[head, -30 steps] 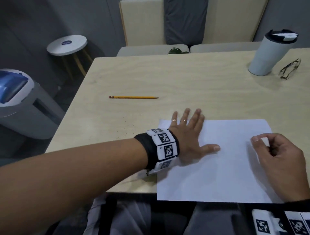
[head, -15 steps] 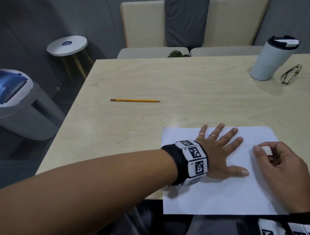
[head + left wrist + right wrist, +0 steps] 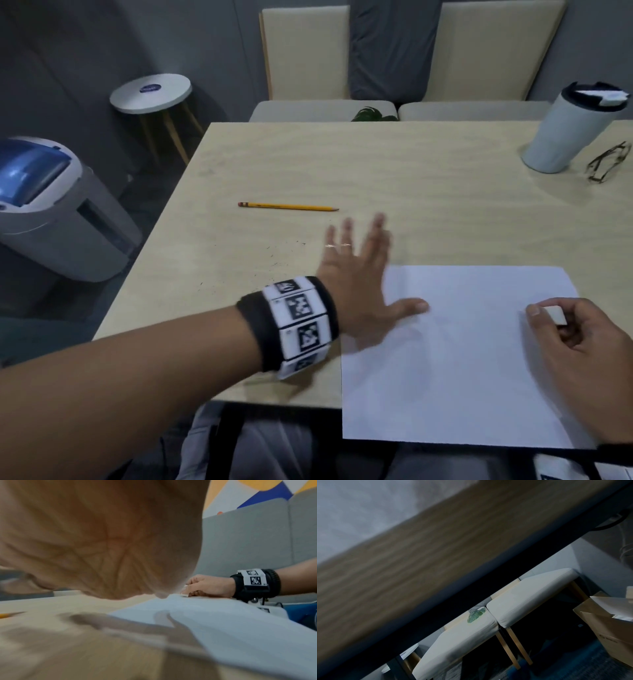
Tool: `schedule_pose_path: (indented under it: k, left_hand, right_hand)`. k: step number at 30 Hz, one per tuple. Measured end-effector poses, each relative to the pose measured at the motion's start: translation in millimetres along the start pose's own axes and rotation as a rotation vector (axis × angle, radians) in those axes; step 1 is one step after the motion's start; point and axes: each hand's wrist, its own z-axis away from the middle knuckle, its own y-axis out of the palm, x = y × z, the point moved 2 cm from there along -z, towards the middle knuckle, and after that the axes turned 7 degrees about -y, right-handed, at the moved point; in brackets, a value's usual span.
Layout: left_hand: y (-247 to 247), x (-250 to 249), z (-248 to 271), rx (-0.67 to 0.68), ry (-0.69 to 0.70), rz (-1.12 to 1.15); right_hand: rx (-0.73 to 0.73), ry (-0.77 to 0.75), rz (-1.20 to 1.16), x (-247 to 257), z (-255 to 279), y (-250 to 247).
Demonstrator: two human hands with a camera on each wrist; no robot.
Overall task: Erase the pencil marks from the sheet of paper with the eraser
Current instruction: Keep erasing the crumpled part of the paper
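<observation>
The sheet of paper lies flat at the near edge of the bench, its nearest strip hanging past that edge toward the person's lap; no pencil marks can be made out on it in the head view. At about 3 o'clock on the sheet, the right hand rests with its fingers curled, pinching the white eraser between thumb and fingertips, the eraser sitting just above or on the paper near its right side; the left wrist view shows the same hand low against the sheet, though whether the eraser touches the paper cannot be told. At 9 o'clock of the sheet, the left hand is spread with straight fingers, blurred; its thumb lies over the sheet's left part and the other fingers reach out over bare bench beyond the far-left corner. Small dark crumbs are scattered on the bench at 10 o'clock of that hand. Farther on, toward 11 o'clock, a yellow pencil lies by itself, well apart from the paper. At the far right, around 2 o'clock, stand a white tumbler with a dark lid and, just beside it, a pair of glasses.
</observation>
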Motion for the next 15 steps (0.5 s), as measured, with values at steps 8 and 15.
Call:
schedule_pose_path:
  k: [8, 15]
  left_hand:
    - [8, -39, -33, 0.162, 0.113, -0.015]
    - [-19, 19, -8, 0.197, -0.402, -0.188]
  right_hand:
    - [-0.006, 0.006, -0.061, -9, 0, -1]
    - [0.073, 0.101, -0.025, -63, -11, 4]
